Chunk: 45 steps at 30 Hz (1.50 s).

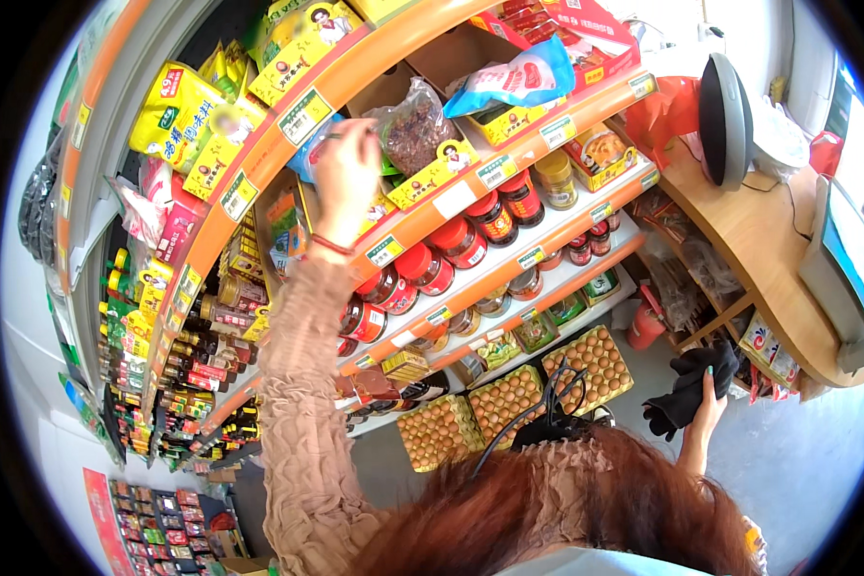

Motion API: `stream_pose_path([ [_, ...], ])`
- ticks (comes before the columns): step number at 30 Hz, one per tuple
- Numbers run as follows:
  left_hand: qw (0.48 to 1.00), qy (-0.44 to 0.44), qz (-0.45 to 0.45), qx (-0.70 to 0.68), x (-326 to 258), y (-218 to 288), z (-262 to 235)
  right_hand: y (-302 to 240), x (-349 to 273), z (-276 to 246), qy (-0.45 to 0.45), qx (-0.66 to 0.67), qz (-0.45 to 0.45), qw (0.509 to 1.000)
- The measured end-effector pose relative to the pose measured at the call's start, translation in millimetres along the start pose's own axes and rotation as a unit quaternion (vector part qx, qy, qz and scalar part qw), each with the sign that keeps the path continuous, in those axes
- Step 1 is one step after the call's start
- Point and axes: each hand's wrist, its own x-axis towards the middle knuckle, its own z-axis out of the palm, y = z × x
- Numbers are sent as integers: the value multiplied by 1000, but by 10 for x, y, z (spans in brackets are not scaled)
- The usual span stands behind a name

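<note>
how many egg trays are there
3: a left tray, a middle tray and a right tray, in a row at the foot of the shelves; any stacked underneath would be hidden.

1. My left sleeve is crinkled brown cloth, rough and matt.
2. The black gloves I hold look like soft, matt cloth.
3. By the shelf's front edge, the bag is clear, glossy, wrinkled plastic; that edge looks like smooth orange plastic.
4. My jars below have shiny red lids.
5. The counter looks like smooth wood right to its curved edge.
</note>
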Motion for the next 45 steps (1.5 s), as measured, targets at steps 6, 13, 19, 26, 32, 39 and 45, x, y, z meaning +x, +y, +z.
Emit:
stream_pose_path([
  [6,993,12,112,25,116,1222,564,71,91,-11,-45,-15,8,999],
  [13,997,70,13,-30,436,1149,913,23,-1,-26,2,-3,1,1000],
  [19,826,115,-141,-533,80,1330,200,5,60,-167,-3,-25,-2,1000],
  [26,761,220,-237,-563,-765,932,-530,61,199,-7,-52,-33,-3,998],
  [32,774,267,-208,-535,-927,149,-859,263,215,301,-125,-57,26,990],
  [39,732,233,-301,-566,-912,-326,-566,284,4,544,-157,-60,56,984],
  [45,933,137,-299,-150,-519,-446,-530,269,15,430,-126,-39,38,991],
])
